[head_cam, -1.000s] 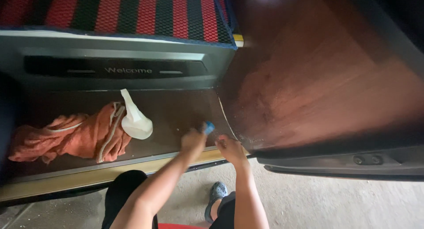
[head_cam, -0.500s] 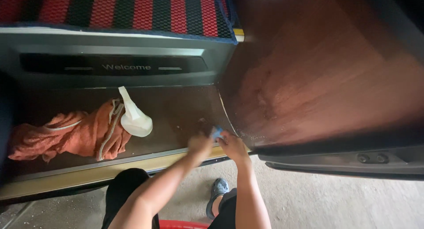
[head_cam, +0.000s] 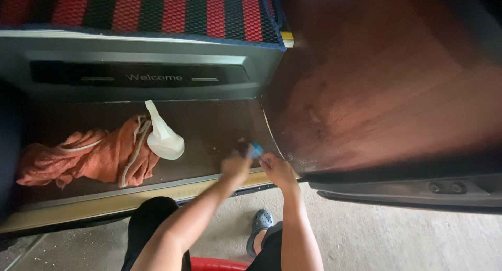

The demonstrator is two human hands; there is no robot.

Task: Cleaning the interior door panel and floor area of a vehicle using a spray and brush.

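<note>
At the right end of the brown step floor, close to its front edge and just beside the open door's lower corner, a small blue scrubbing thing [head_cam: 255, 149] — sponge or pad, too blurred to tell — was pressed onto the floor. The left hand [head_cam: 235, 167] was closed round it, fingers curled tight, w/ motion blur over the knuckles. The right hand [head_cam: 278, 169] lay just beside it, touching or nearly touching the floor near the metal sill strip [head_cam: 157, 188]; whether it gripped anything couldn't be told, fingers looked loosely bent.

Dark specks of dirt [head_cam: 241, 141] sat right by the blue pad. Further left along the step, well apart from the hands, a white spray bottle [head_cam: 163, 137] lay on its side against an orange cloth [head_cam: 89, 158] bunched toward the left end. Behind ran the grey riser w/ its dark panel [head_cam: 137, 75], and above it a red-and-black striped mat [head_cam: 157, 12]. The wood-look door panel [head_cam: 387, 93] hung to the right, wet-looking along its lower edge.

Risks, as a judgement: both hands worked crowded at the door corner — a hard stroke could knock knuckles on the door edge or sill strip. The pad could also slip off the front edge onto the concrete [head_cam: 366, 239]. The bottle, lying sideways, might leak into the cloth.
</note>
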